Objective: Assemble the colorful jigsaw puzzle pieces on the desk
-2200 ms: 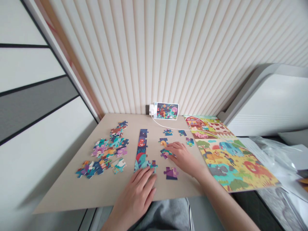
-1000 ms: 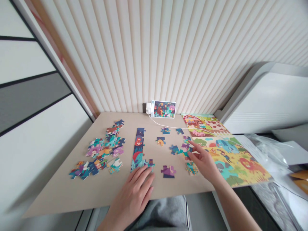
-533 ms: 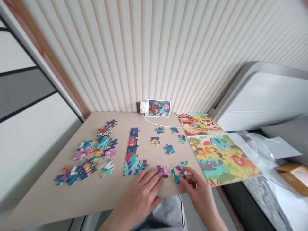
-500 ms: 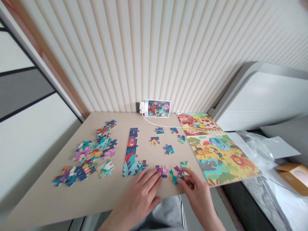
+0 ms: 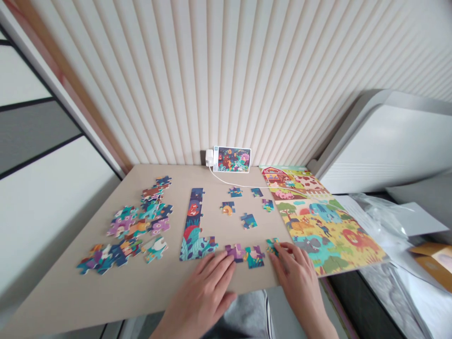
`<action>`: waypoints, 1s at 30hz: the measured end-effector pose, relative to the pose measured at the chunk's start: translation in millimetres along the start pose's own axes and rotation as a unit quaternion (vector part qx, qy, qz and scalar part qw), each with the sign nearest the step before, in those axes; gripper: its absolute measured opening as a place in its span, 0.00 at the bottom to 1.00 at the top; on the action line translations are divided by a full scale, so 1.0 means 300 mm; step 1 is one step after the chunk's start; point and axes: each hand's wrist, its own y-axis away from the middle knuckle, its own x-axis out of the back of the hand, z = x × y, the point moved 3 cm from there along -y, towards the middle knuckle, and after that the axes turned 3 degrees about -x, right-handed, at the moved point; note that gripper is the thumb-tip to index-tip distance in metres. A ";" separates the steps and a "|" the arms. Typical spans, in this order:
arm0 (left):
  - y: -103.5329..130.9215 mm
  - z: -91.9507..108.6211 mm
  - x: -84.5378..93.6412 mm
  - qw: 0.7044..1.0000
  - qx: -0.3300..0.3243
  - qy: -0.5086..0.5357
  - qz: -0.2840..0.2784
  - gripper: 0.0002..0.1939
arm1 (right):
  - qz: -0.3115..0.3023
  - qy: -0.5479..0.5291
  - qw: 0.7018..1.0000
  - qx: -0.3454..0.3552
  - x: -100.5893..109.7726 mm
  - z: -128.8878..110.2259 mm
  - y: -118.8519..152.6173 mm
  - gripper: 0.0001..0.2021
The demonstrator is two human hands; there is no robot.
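Note:
My left hand (image 5: 206, 289) lies fairly flat at the table's front, fingers spread a little, its fingertips against a purple puzzle piece (image 5: 236, 252). To the right of that piece, close beside it, is a green and purple piece (image 5: 254, 257). My right hand (image 5: 298, 278) pinches a small teal piece (image 5: 273, 245) between thumb and fingers, partly covering it. An L-shaped joined section (image 5: 193, 226) stands left of the purple piece, with a gap between them. Several loose pieces, among them a blue one (image 5: 249, 221), lie farther back.
Overlapping pieces (image 5: 120, 252) are heaped on the table's left. A picture card (image 5: 233, 159) leans on the ribbed wall beside a white charger (image 5: 209, 157), whose cable crosses to the right. Two finished puzzles (image 5: 328, 233) cover the right side.
My right hand has left the green and purple piece, which now lies straighter beside the purple one, and moved right to the teal piece. The purple piece has shifted slightly left.

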 end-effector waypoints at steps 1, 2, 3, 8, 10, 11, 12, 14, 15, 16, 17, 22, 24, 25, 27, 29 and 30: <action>0.000 0.001 0.000 1.000 -0.001 -0.005 -0.006 0.27 | -0.001 -0.001 1.000 0.006 -0.007 0.010 -0.002 0.18; 0.001 0.001 0.001 1.000 -0.001 -0.010 -0.012 0.27 | -0.001 -0.003 1.000 0.008 -0.014 0.017 -0.005 0.18; 0.001 0.002 0.001 1.000 -0.003 -0.016 -0.017 0.27 | -0.002 -0.005 1.000 0.008 -0.020 0.020 -0.009 0.18; 0.002 0.005 -0.003 1.000 -0.005 -0.021 -0.020 0.28 | -0.006 -0.007 1.000 -0.010 -0.028 0.005 -0.029 0.18; -0.002 0.008 0.001 1.000 0.000 -0.018 -0.009 0.28 | 0.000 -0.008 1.000 -0.012 -0.028 0.002 -0.031 0.18; -0.004 0.011 0.007 1.000 0.002 -0.018 -0.002 0.27 | 0.002 -0.008 1.000 -0.013 -0.029 0.004 -0.030 0.18; -0.006 0.014 0.017 1.000 0.002 -0.017 0.006 0.26 | 0.005 -0.008 1.000 -0.013 -0.030 0.007 -0.027 0.18; -0.003 0.021 0.045 1.000 -0.003 -0.015 0.021 0.24 | 0.013 -0.006 1.000 -0.012 -0.034 0.018 -0.019 0.20; 0.004 0.023 0.062 0.999 -0.006 -0.013 0.029 0.22 | 0.019 -0.005 1.000 -0.010 -0.036 0.024 -0.014 0.21; 0.016 0.023 0.081 0.999 -0.006 -0.012 0.036 0.20 | 0.031 -0.004 0.999 -0.009 -0.038 0.030 -0.010 0.22; 0.034 0.018 0.100 0.999 -0.002 -0.012 0.042 0.18 | 0.035 -0.004 0.999 -0.007 -0.041 0.036 -0.007 0.22; 0.205 -0.055 0.187 0.992 0.076 -0.050 0.083 0.14 | 0.061 -0.018 0.998 -0.006 -0.046 0.034 -0.002 0.25; 0.292 -0.106 0.212 0.986 0.116 -0.074 0.095 0.15 | 0.084 -0.028 0.996 -0.017 -0.036 0.024 -0.003 0.26; 0.334 -0.136 0.222 0.981 0.144 -0.086 0.098 0.16 | 0.094 -0.035 0.995 -0.022 -0.031 0.018 -0.003 0.25; 0.409 -0.200 0.239 0.968 0.203 -0.112 0.099 0.17 | 0.103 -0.051 0.993 -0.025 -0.020 0.006 -0.005 0.23; 0.469 -0.263 0.253 0.948 0.264 -0.139 0.110 0.17 | 0.108 -0.064 0.992 -0.018 -0.013 -0.003 -0.009 0.22; 0.491 -0.290 0.258 0.938 0.290 -0.152 0.117 0.17 | 0.110 -0.069 0.991 -0.013 -0.010 -0.006 -0.011 0.21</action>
